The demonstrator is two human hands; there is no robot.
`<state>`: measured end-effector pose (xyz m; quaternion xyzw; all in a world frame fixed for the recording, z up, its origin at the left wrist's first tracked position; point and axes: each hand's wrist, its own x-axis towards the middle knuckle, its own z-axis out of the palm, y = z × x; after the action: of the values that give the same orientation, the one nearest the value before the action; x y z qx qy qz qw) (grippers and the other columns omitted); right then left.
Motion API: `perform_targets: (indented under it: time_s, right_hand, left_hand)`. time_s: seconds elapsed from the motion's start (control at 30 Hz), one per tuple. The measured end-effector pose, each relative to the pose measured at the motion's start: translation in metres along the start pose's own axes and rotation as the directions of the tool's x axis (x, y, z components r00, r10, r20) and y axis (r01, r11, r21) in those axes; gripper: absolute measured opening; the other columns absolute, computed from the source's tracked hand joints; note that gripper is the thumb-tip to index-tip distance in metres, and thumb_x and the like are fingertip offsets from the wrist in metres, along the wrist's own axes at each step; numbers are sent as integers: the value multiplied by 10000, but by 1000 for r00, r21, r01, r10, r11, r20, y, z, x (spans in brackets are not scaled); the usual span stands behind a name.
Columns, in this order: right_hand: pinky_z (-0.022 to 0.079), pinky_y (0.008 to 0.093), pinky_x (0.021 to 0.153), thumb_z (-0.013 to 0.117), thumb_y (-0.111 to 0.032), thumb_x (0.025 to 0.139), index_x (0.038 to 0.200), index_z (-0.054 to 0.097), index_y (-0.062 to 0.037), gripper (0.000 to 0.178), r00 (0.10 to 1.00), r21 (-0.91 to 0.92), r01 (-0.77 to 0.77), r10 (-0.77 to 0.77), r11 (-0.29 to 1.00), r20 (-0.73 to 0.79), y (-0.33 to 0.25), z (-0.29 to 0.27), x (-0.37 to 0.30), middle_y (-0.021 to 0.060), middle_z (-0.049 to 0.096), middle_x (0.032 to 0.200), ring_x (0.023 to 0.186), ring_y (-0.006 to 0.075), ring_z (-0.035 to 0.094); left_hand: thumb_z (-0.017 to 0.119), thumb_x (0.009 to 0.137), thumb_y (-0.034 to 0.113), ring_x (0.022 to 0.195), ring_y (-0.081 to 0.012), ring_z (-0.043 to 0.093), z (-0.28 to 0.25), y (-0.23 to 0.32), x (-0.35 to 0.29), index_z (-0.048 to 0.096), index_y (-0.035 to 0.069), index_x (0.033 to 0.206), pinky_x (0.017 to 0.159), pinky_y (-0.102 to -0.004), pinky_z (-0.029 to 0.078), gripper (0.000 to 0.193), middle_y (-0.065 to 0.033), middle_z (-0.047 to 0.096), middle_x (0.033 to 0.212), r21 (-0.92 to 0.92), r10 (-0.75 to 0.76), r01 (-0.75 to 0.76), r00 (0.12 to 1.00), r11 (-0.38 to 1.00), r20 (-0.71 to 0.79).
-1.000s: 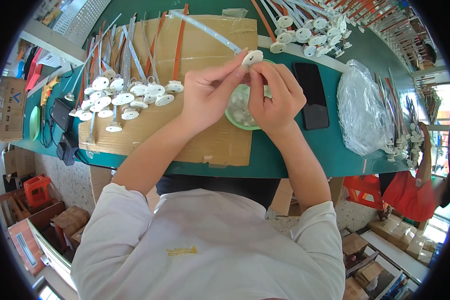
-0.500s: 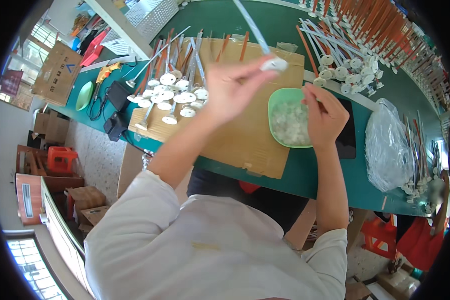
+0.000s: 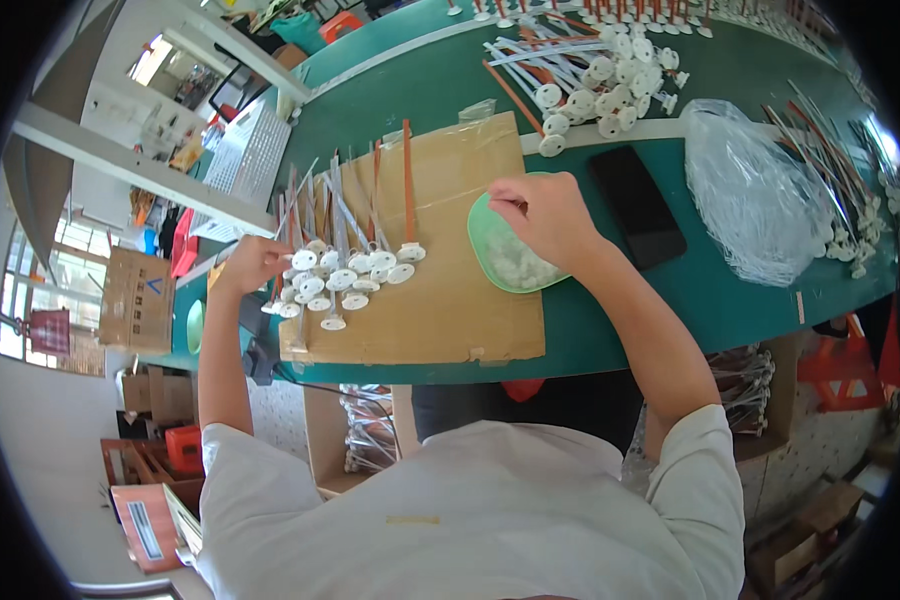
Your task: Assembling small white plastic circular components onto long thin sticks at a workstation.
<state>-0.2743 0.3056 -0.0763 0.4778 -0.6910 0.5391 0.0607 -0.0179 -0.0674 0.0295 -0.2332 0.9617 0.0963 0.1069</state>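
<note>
Two bare hands worked apart over a brown cardboard sheet (image 3: 460, 320), clock directions being taken from its middle. The left hand (image 3: 250, 265), near nine o'clock, had its thumb and fingers drawn close together at the outer side of a pile of disc-ended metal strips (image 3: 342, 279); whether it grasped one could not be told. The right hand (image 3: 555, 215), toward two o'clock, was curled above the green plastic bowl (image 3: 477, 235), thumb and forefinger nearly meeting; whether anything sat between them could not be seen. Whitish translucent pieces (image 3: 520, 265) lay in that bowl, at three o'clock.

Between pile and bowl, plain cardboard gave sideways room. At six o'clock the sheet ended just short of the front edge of the green tabletop (image 3: 580, 345). Close past the bowl, a black smartphone (image 3: 638, 208) bounded the right hand's space, with a clear plastic bag (image 3: 755, 195) farther toward three o'clock. A second heap of disc-ended strips (image 3: 610, 102) spread between one and two o'clock.
</note>
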Motion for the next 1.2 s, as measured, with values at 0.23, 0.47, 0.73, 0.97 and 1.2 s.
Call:
perform_targets:
  time_s: [0.23,0.47,0.73,0.97,1.2]
  right_hand:
    - [525,348,597,724,-107,814,842,693,-57,65,954,-133,261,-276,956,-118,7,2,2,86,681,731,639,282,655]
    - [538,379,642,730,-169,787,857,738,-77,116,997,-52,77,-76,996,25,5,0,-3,103,677,688,640,283,659]
    - [536,301,631,748,-129,816,919,745,-65,121,984,129,43,-65,991,168,-7,-7,0,111,712,757,655,227,692]
    - [524,261,622,736,-93,860,962,725,-43,114,977,265,-40,94,963,-193,-12,-2,9,88,727,843,694,130,691]
    - [516,231,666,755,-45,835,929,717,-41,102,910,389,-124,260,913,-321,-24,-13,8,24,723,954,869,81,655]
  left_hand:
    - [751,792,190,893,-363,690,-40,133,33,681,54,1162,780,-437,548,400,-197,706,955,254,321,-253,906,933,-277]
    - [666,890,232,817,-398,679,43,294,141,614,31,1063,703,-486,520,270,-214,693,857,72,630,-636,732,768,-259]
    - [622,910,249,885,-439,665,67,333,172,548,159,1261,759,-514,530,370,-202,695,937,163,574,-553,805,817,-152]
    - [625,925,135,909,-218,722,93,270,143,612,50,1308,725,-372,564,392,-127,739,892,-613,510,-648,752,452,-418]
    - [472,1051,119,1107,-263,666,100,285,84,527,9,1385,956,-372,557,355,-152,635,1264,-881,211,-372,873,-293,-439]
